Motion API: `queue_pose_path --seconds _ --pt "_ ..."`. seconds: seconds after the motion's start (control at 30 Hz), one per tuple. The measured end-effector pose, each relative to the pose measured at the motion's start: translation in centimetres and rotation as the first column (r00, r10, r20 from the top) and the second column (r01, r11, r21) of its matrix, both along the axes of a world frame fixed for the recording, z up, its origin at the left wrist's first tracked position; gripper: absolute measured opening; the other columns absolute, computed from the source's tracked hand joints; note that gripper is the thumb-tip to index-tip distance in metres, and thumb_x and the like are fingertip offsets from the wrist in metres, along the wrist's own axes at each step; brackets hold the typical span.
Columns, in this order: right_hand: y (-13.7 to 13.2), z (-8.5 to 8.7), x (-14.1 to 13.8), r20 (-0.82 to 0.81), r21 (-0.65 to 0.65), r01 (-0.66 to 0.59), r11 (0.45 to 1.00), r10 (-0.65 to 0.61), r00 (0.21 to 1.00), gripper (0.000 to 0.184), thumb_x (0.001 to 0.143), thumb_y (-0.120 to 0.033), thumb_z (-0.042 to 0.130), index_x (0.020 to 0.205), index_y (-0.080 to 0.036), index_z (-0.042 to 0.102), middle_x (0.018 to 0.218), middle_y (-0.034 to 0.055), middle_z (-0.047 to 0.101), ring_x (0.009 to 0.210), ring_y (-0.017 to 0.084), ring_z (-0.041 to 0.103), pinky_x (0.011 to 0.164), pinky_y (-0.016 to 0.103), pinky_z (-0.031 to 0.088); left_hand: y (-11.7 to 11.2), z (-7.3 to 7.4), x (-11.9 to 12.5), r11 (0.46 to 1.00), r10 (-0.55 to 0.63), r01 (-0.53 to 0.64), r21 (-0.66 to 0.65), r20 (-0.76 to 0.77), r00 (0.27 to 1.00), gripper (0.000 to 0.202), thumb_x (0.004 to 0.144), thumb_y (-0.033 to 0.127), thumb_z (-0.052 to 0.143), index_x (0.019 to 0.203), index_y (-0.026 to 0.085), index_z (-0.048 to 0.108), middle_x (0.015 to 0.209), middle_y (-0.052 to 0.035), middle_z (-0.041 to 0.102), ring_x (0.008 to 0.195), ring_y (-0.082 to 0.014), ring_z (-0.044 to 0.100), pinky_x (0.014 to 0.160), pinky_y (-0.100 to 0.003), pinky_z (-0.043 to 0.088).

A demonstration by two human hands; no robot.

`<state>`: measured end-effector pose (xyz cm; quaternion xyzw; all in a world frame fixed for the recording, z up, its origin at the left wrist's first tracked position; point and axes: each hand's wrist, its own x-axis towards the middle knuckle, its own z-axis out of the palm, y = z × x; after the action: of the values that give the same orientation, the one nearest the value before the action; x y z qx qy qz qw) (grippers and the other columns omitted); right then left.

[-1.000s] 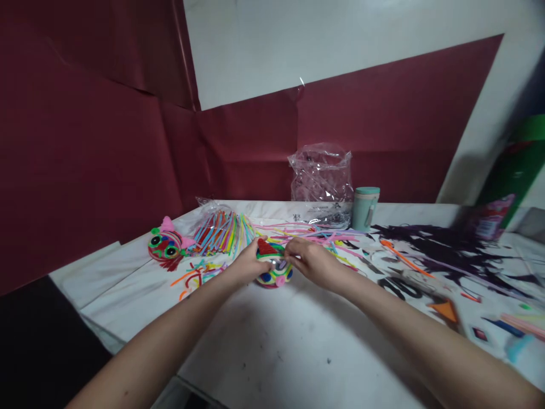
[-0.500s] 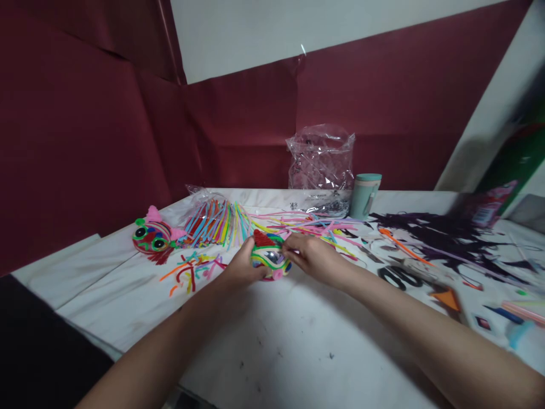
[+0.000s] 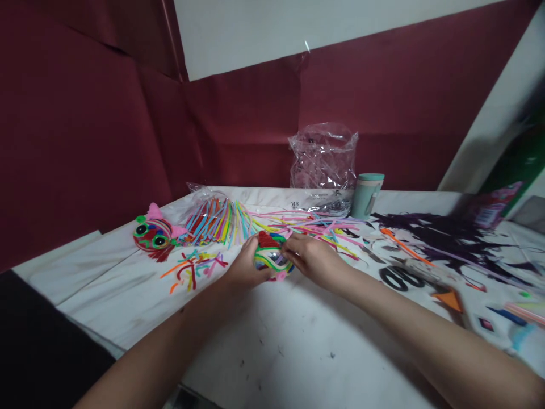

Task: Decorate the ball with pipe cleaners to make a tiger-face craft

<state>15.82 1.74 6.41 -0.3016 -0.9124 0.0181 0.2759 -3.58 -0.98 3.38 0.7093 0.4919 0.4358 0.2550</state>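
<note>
Both of my hands grip a small round craft figure [image 3: 269,257] wound from coloured pipe cleaners, with a red top and a pink bit below. My left hand [image 3: 243,264] cups its left side with curled fingers. From the right, my right hand [image 3: 310,255] pinches the figure with its fingers closed. The figure rests low over the white table [image 3: 298,352], just in front of a spread of loose pipe cleaners [image 3: 306,224].
A finished pipe-cleaner face with big eyes and pink ears [image 3: 152,236] lies at the left. Beside it are a bag of coloured pipe cleaners [image 3: 215,218] and short cut pieces [image 3: 193,267]. Further back stand a clear plastic bag [image 3: 322,159] and a teal cup [image 3: 367,195]. Black scissors [image 3: 395,278] and dark scraps lie right.
Both hands and the figure have stayed together; the figure has turned slightly in the fingers. The view has shifted a little, mostly downward, since a second ago.
</note>
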Motion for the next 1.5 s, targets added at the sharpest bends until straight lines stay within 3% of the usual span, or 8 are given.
queue_pose_path --seconds 0.37,0.57,0.7,0.83,1.0,1.17,1.5 --pt "-0.1 0.2 0.1 0.003 -0.013 0.001 1.000 -0.001 1.000 0.011 0.088 -0.014 0.055 0.084 -0.016 0.066 0.084 0.0058 0.066 0.077 0.017 0.062 0.063 0.024 0.041 -0.2 0.1 0.1 1.000 0.005 -0.004 0.007 -0.055 0.998 0.076 0.056 0.034 0.079 0.124 0.016 0.049 0.122 -0.0121 0.056 0.115 -0.0322 0.052 0.095 -0.041 0.044" --pt "-0.5 0.0 -0.3 0.035 0.004 0.057 0.998 -0.058 0.998 0.013 0.089 -0.015 0.054 0.084 -0.016 0.066 0.084 0.0065 0.064 0.075 0.016 0.060 0.061 0.023 0.040 -0.1 -0.4 0.3 0.998 -0.032 0.029 0.056 0.058 0.998 0.058 0.076 0.040 0.061 0.127 0.016 0.048 0.128 -0.0130 0.054 0.119 -0.0298 0.051 0.099 -0.041 0.042" --pt "-0.5 -0.4 -0.6 -0.001 0.001 0.086 0.996 -0.086 0.996 0.014 0.088 -0.015 0.054 0.083 -0.016 0.067 0.082 0.0064 0.063 0.076 0.017 0.060 0.061 0.024 0.040 0.0 -0.5 1.0 0.987 0.128 -0.132 0.090 0.048 0.991 0.055 0.068 0.030 0.068 0.118 0.016 0.053 0.126 -0.0130 0.054 0.121 -0.0305 0.048 0.105 -0.043 0.035" --pt "-0.2 -1.0 -0.8 -0.142 -0.100 0.125 0.987 -0.138 0.980 0.008 0.082 -0.012 0.058 0.084 -0.016 0.064 0.080 0.0051 0.065 0.070 0.016 0.060 0.062 0.024 0.042 0.1 -0.6 1.3 0.977 0.199 -0.206 0.061 0.100 0.975 0.047 0.066 0.024 0.068 0.111 0.017 0.055 0.117 -0.0100 0.059 0.115 -0.0283 0.052 0.102 -0.042 0.038" --pt "0.1 -1.5 -1.0 -0.277 -0.174 0.124 0.977 -0.169 0.946 0.011 0.077 -0.008 0.055 0.073 -0.018 0.059 0.070 0.0022 0.064 0.062 0.015 0.058 0.059 0.023 0.041 0.2 -0.8 1.0 0.979 0.199 -0.204 0.007 0.202 0.959 0.045 0.065 0.022 0.066 0.109 0.017 0.056 0.109 -0.0092 0.063 0.106 -0.0266 0.058 0.095 -0.040 0.043" --pt "-0.1 -2.2 -1.4 -0.367 -0.163 0.091 0.982 -0.146 0.919 0.011 0.077 -0.012 0.050 0.072 -0.020 0.056 0.068 0.0013 0.063 0.060 0.015 0.057 0.058 0.023 0.042 0.4 -1.1 0.9 0.978 0.199 -0.207 0.026 0.191 0.961 0.045 0.065 0.023 0.067 0.108 0.017 0.056 0.108 -0.0094 0.063 0.106 -0.0271 0.057 0.095 -0.041 0.043" --pt "-0.6 -3.2 -1.9 -0.341 -0.082 0.168 0.982 -0.186 0.921 0.010 0.077 -0.013 0.052 0.070 -0.019 0.057 0.066 0.0025 0.063 0.058 0.015 0.059 0.056 0.023 0.041 0.2 -1.4 1.0 0.970 0.215 -0.228 0.089 0.131 0.968 0.038 0.067 0.022 0.066 0.104 0.019 0.057 0.112 -0.0090 0.060 0.112 -0.0267 0.054 0.101 -0.042 0.039"
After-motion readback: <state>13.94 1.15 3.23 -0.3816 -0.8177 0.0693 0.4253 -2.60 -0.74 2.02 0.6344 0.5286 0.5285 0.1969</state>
